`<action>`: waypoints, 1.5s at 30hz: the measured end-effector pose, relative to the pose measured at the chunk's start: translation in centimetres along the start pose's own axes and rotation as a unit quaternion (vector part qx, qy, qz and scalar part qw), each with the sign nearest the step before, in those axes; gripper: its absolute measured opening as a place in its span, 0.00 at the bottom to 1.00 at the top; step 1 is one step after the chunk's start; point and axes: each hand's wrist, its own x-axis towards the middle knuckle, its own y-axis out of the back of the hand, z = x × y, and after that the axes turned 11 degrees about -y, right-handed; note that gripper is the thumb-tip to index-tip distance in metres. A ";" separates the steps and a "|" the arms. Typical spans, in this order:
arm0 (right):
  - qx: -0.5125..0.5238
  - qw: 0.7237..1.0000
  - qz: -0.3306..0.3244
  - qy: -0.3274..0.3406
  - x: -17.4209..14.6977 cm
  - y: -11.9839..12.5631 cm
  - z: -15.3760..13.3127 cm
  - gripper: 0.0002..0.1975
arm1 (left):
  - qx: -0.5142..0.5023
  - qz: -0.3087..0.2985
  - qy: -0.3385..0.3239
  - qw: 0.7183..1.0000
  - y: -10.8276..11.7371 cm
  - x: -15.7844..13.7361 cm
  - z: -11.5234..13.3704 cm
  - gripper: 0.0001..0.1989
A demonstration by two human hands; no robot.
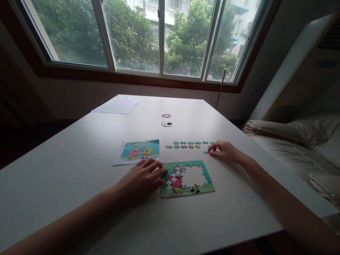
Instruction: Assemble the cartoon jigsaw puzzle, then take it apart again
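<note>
1. Head view, progress. We find the jigsaw puzzle (177, 185) on the white worktop (68, 167), inward from its near edge. The outer border is in place on all four sides, and a pink figure stands assembled in the left part.
2. Head view, remainder. We note one large opening right of the puzzle's centre, with smaller gaps around the pink figure. The loose pieces (191, 145) lie in short rows beyond the puzzle, toward the worktop's far edge; we judge that these remain to be fitted.
3. Head view, reference. The printed picture (141, 150) lies just beside the puzzle, on the side of the worktop's left edge.
4. Head view, left hand. The left hand (150, 174) reaches in from the near left, palm down, fingers extended and slightly spread. Its fingertips rest at the puzzle's left edge; we see nothing gripped.
5. Head view, right hand. The right hand (221, 151) comes in across the worktop's right edge, forearm slanting inward. Thumb and fingers curl together at the right end of the rows, touching or just beside pieces there. We cannot tell whether one is pinched.
</note>
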 end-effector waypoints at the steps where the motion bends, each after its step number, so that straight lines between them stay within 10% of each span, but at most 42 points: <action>1: 0.001 1.000 -0.003 0.001 0.0 0.0 0.1 0.11 | 0.000 0.000 0.000 1.000 0.0 0.0 0.0 0.13; 23: 0.137 0.990 -0.034 -0.004 -0.3 -1.1 -2.4 0.08 | -0.024 0.018 0.012 0.999 -0.1 0.1 0.0 0.12; 34: 0.402 0.904 -0.149 0.002 -2.1 -3.3 -9.2 0.13 | -0.165 0.163 0.035 0.972 -0.7 2.5 1.7 0.10; 45: 0.374 0.919 -0.126 0.003 -3.2 -4.8 -12.1 0.14 | -0.258 0.216 0.158 0.928 0.1 3.3 2.6 0.07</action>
